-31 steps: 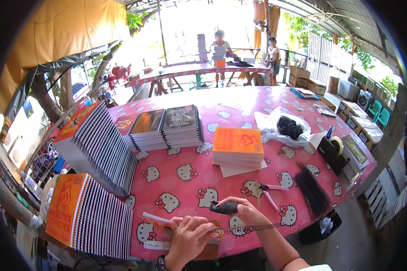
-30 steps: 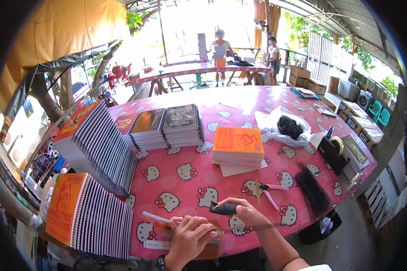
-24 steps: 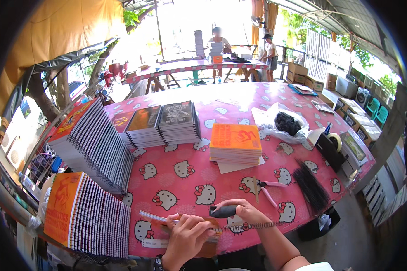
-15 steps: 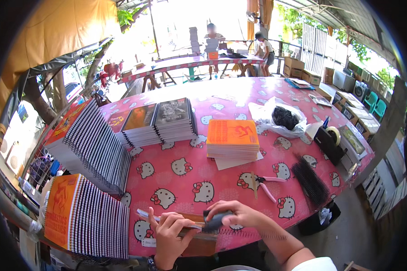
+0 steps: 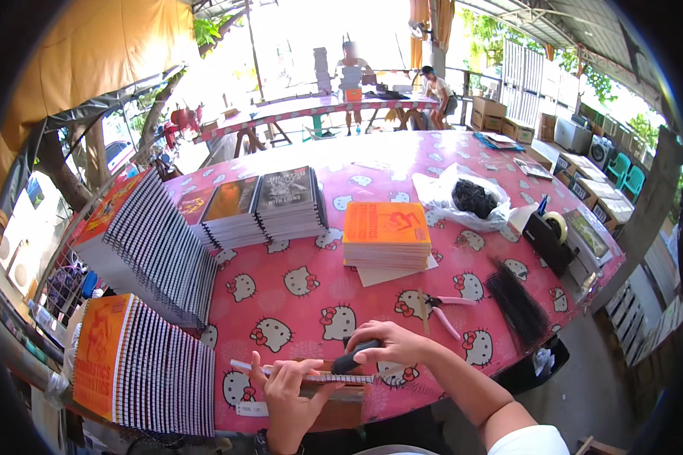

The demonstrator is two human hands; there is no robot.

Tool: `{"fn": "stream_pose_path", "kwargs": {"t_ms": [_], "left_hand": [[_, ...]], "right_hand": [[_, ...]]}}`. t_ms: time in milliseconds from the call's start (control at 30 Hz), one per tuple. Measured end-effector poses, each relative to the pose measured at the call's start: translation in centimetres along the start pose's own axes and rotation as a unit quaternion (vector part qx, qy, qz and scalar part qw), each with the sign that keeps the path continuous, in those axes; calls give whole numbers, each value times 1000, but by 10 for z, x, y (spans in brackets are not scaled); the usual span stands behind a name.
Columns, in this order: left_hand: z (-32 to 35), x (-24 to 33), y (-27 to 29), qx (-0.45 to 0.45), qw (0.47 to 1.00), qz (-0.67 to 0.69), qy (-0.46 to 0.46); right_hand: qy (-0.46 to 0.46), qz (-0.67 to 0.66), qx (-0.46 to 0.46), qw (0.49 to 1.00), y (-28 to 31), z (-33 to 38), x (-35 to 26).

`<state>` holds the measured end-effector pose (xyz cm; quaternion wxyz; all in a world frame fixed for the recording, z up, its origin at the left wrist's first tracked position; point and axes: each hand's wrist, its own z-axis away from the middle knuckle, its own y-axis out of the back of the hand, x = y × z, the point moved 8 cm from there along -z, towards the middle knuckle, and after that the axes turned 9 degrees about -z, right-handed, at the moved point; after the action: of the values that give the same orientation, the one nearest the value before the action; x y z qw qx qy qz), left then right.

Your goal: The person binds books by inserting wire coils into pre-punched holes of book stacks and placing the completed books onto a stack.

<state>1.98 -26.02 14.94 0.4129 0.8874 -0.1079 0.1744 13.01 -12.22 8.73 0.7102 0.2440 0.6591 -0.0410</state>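
My left hand [image 5: 288,394] is closed around a thin booklet [image 5: 241,366], its punched edge turned up near the table's front. Gripped in my right hand [image 5: 396,343] is a dark, rounded hand-held tool [image 5: 350,360], resting against that edge. A black wire coil [image 5: 406,381] trails off the booklet's right end, blurred. Under the booklet lies a brown wooden board [image 5: 341,411], partly hidden by my left hand. Beyond my right hand are pink-handled cutting pliers [image 5: 448,309] and a thin wooden stick [image 5: 423,312]. A pile of loose black coils [image 5: 517,302] sits to their right.
Coil-bound orange books [image 5: 148,371] and a taller stack [image 5: 152,243] line the left side. Further back are dark-covered books [image 5: 287,201], an orange-covered pile [image 5: 387,235], a plastic bag [image 5: 444,189] and a tape dispenser [image 5: 550,239]. Two people are at a far table [image 5: 296,114].
My right hand and the tool have shifted slightly, with the tool tilted more. The coil now shows along more of the booklet's edge, and its loose tail is shorter.
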Motion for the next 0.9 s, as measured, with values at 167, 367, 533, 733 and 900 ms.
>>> {"fn": "stream_pose_path", "kwargs": {"t_ms": [167,367,533,733,900], "left_hand": [[0,-10,-1,4,999,27,23],[-8,-24,11,-30,997,-62,-21],[-4,-23,13,-32,996,-81,-20],[-7,-27,18,-2,999,-49,11],[-4,-34,15,0,999,-36,16]], "right_hand": [[88,-146,-61,983,-21,1,-31],[128,-160,-100,974,-21,-11,-47],[39,90,-9,995,-8,-22,-39],[34,60,-21,997,-7,-28,-28],[69,-3,-60,996,-29,-31,-43]]}}
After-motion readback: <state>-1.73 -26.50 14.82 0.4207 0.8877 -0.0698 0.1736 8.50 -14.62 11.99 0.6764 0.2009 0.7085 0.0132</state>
